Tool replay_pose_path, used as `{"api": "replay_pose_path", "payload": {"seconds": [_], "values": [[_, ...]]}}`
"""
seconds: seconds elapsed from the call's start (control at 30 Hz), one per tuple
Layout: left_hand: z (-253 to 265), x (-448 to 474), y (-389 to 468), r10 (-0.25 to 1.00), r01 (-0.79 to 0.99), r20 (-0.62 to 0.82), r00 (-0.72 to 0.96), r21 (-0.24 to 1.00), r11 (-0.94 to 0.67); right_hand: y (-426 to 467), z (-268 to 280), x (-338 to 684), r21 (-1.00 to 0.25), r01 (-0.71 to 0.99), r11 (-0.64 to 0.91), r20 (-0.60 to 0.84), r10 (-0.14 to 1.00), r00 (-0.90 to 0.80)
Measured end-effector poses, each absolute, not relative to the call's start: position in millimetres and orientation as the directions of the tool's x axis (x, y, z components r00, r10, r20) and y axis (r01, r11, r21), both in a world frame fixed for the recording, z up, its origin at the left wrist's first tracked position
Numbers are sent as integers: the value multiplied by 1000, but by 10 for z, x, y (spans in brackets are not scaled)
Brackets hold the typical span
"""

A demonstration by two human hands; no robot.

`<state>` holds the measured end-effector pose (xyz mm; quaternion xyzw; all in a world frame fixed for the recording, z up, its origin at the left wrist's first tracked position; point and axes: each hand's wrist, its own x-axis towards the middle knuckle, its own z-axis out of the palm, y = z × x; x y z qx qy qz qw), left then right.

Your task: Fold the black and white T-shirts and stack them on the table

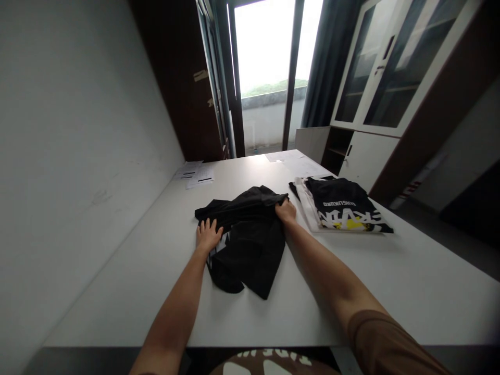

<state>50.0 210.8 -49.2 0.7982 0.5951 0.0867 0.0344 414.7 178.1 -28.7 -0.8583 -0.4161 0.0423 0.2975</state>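
A black T-shirt [253,250] with some white print lies rumpled and partly folded over on the white table [164,291]. My left hand [209,234] rests on its left side, fingers spread flat on the cloth. At the shirt's upper right, my right hand [286,211] is closed on the edge of the fabric. The fingertips of that hand are partly hidden by the cloth.
To the right lies a stack of folded shirts [344,203], the top one black with white and yellow print. Paper sheets [201,175] lie at the far left, more papers [297,162] at the far end. A wall [78,156] borders the table's left side.
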Motion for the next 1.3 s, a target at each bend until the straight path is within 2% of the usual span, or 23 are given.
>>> {"api": "replay_pose_path", "payload": {"seconds": [0.1, 0.17, 0.27, 0.37, 0.43, 0.53, 0.6, 0.7, 0.8, 0.87, 0.9, 0.93, 0.97, 1.03, 1.1, 1.13, 1.17, 1.23, 1.3], "values": [[-459, 416, 2119, 979, 970, 108, 172, 157, -187, 1747, -310, 4281, -588, 655, -474, 243, 669, 703], [-412, 418, 2081, 973, 972, 165, 164, 138, -188, 1735, -308, 4254, -582, 688, -434, 333, 645, 688], [-282, 525, 1941, 902, 917, 267, 338, 124, -380, 1735, -269, 4128, -523, 795, -308, 459, 684, 567], [-88, 714, 1714, 753, 745, 287, 593, 159, -647, 1747, -230, 4008, -481, 862, -160, 379, 849, 368], [59, 839, 1535, 651, 622, 260, 714, 191, -759, 1755, -222, 3972, -439, 888, -134, 282, 919, 277], [267, 983, 1264, 530, 475, 204, 823, 265, -839, 1759, -215, 3997, -377, 899, -223, 200, 928, 314], [372, 1055, 1094, 468, 391, 156, 870, 360, -847, 1752, -200, 4048, -371, 873, -317, 127, 914, 386], [445, 1159, 847, 326, 249, 21, 945, 600, -760, 1729, -166, 4112, -343, 835, -430, 28, 884, 467], [438, 1265, 611, 60, 119, -103, 993, 873, -472, 1713, -134, 4147, -286, 836, -469, 39, 866, 499], [417, 1319, 483, -146, 84, -123, 982, 964, -251, 1720, -109, 4184, -271, 871, -411, 16, 902, 431], [407, 1338, 435, -213, 77, -118, 970, 979, -189, 1729, -93, 4210, -281, 891, -357, -22, 930, 366], [396, 1352, 400, -226, 71, -113, 968, 980, -184, 1739, -78, 4241, -301, 905, -299, -68, 954, 293], [384, 1362, 379, -170, 63, -107, 980, 968, -243, 1747, -63, 4273, -324, 913, -249, -109, 968, 225], [342, 1377, 377, 80, 78, -43, 996, 865, -496, 1748, -47, 4323, -342, 914, -218, -145, 973, 178], [267, 1394, 420, 296, 160, 98, 950, 662, -733, 1724, -56, 4339, -305, 911, -278, -120, 960, 253], [218, 1403, 457, 350, 203, 165, 922, 565, -800, 1705, -68, 4333, -279, 906, -317, -84, 948, 306], [164, 1408, 505, 382, 237, 217, 898, 494, -837, 1685, -81, 4322, -253, 903, -346, -37, 937, 349], [59, 1400, 642, 451, 305, 294, 843, 431, -850, 1655, -98, 4296, -210, 906, -367, 36, 924, 382], [-24, 1345, 843, 548, 393, 351, 759, 424, -816, 1651, -83, 4281, -195, 921, -336, 0, 939, 343]]}}
